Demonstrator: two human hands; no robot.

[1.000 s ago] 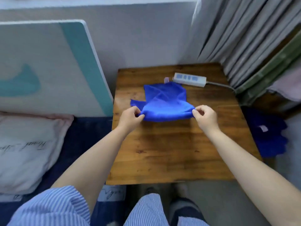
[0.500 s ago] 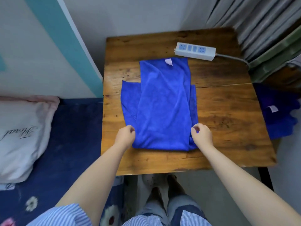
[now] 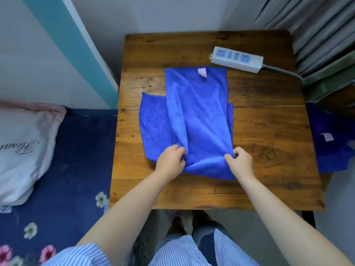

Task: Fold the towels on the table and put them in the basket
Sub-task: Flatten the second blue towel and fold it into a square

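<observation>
Wooden table carries a blue towel; left hand and right hand fingers pinch its near edge.

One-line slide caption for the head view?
Both hands, left hand and right hand, pinch the near edge of a blue towel on a wooden table.

Blue towel spread on wooden table, partly folded, white tag at far edge.
</observation>
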